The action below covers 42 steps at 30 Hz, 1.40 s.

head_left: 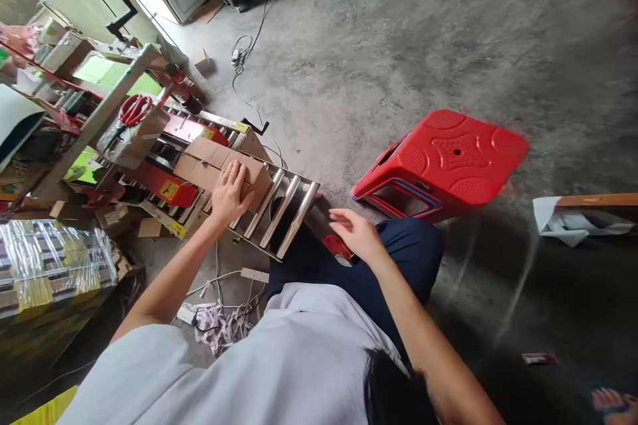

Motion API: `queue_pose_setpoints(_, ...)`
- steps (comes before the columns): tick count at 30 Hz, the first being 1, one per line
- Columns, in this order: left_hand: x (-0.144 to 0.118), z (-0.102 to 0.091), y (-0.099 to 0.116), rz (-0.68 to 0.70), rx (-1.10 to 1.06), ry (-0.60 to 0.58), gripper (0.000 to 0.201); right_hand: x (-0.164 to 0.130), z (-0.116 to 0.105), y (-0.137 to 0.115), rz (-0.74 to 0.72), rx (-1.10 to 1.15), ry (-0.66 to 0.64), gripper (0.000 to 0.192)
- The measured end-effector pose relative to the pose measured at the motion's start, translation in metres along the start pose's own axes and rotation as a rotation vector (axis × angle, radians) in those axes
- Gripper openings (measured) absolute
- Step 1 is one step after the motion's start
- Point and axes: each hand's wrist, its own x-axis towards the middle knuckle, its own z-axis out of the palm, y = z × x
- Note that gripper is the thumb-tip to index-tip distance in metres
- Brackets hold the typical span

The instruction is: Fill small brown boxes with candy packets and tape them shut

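Gently Does It at the Roller Conveyor

Above dark trousers, a person's right hand hangs empty, fingers loosely bent and apart; a red item shows partly below it, too hidden to identify. Ahead, the left hand rests on the near end of a cardboard box, fingers spread over the top, pressing rather than gripping. The box lies on the conveyor, set back from its near edge, its far end close to the red panels along the sides.

Light, even pressure looks the wiser course, with the box's long sides parallel to the conveyor's side edges and its top flaps flat where they meet. The free hand could steady a skewed corner; fingers belong well short of the panels, where the passage narrows.

Off the conveyor's left edge, a power strip and a heap of paper strips lie on the floor, a likely snag for feet. A red stool stands to the right, apart from the conveyor. A black crank juts past the right edge. Beyond the box, red-handled scissors rest on the machine, and a cable trails across the concrete.
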Motion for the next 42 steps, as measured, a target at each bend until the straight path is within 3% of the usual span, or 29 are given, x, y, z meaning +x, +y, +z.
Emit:
queue_pose_setpoints(4,-0.011,0.011,0.025,0.043,0.060,0.031,0.071,0.073,0.081,-0.109,-0.396,-0.208,-0.122,0.035)
queue_pose_setpoints(7,-0.018,0.021,0.033,0.071,0.061,0.010,0.050,0.132,0.146,-0.173,-0.494,-0.427,-0.114,0.054)
queue_pose_setpoints(11,-0.023,0.024,0.022,0.128,0.063,0.001,0.047,0.191,0.215,-0.201,-0.301,-0.582,-0.248,0.075)
queue_pose_setpoints(15,-0.020,0.015,0.004,0.090,0.055,0.022,0.042,0.224,0.244,-0.202,-0.222,-0.659,-0.329,0.075)
queue_pose_setpoints(20,-0.019,0.013,0.005,0.097,0.016,0.063,0.048,0.244,0.245,-0.196,-0.322,-0.664,-0.477,0.076)
queue_pose_setpoints(26,-0.020,0.017,0.003,0.153,-0.041,0.123,0.033,0.239,0.248,-0.185,-0.397,-0.796,-0.352,0.067)
queue_pose_setpoints(30,-0.015,0.015,-0.002,0.198,-0.030,0.155,0.044,0.236,0.241,-0.187,-0.369,-0.713,-0.598,0.065)
queue_pose_setpoints(35,-0.010,0.014,-0.021,0.090,-0.007,0.071,0.034,0.220,0.241,-0.194,-0.463,-0.724,-0.573,0.089)
queue_pose_setpoints(38,-0.006,0.004,-0.042,0.016,-0.024,0.067,0.044,0.211,0.208,-0.178,-0.512,-0.461,-0.625,0.074)
queue_pose_setpoints(40,-0.002,-0.007,-0.063,0.030,-0.049,0.072,0.047,0.198,0.157,-0.147,-0.463,-0.241,-0.551,0.067)
queue_pose_setpoints(42,0.003,-0.020,-0.091,0.051,-0.069,0.068,0.048,0.169,0.090,-0.101,-0.298,-0.088,-0.417,0.063)
